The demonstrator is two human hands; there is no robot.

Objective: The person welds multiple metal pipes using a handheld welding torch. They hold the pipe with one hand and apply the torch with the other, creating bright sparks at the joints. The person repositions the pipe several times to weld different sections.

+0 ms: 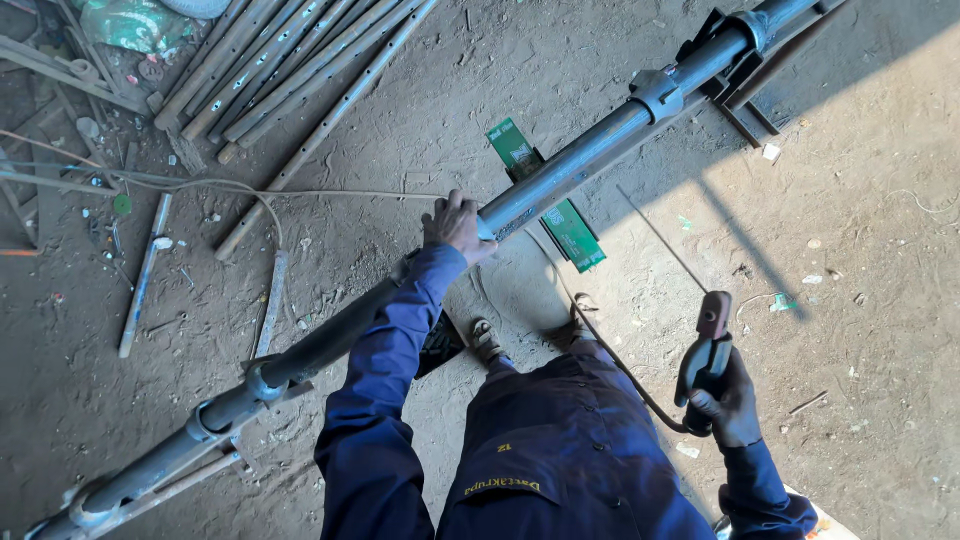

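Observation:
A long grey steel pipe [590, 160] with ring collars runs diagonally from lower left to upper right, above the dirt floor. My left hand [456, 224] grips it near its middle. My right hand [722, 400], in a dark glove, holds a welding electrode holder [708, 345] with a thin rod [660, 238] pointing up and left toward the pipe. A black cable curves from the holder down past my legs. Blue work clothes cover my arms and legs.
A bundle of perforated metal bars [290, 70] lies at the upper left beside scrap and wires. A flat green box [548, 196] lies on the ground under the pipe. A metal stand [735, 85] carries the pipe's far end. Loose rods [142, 275] lie at left.

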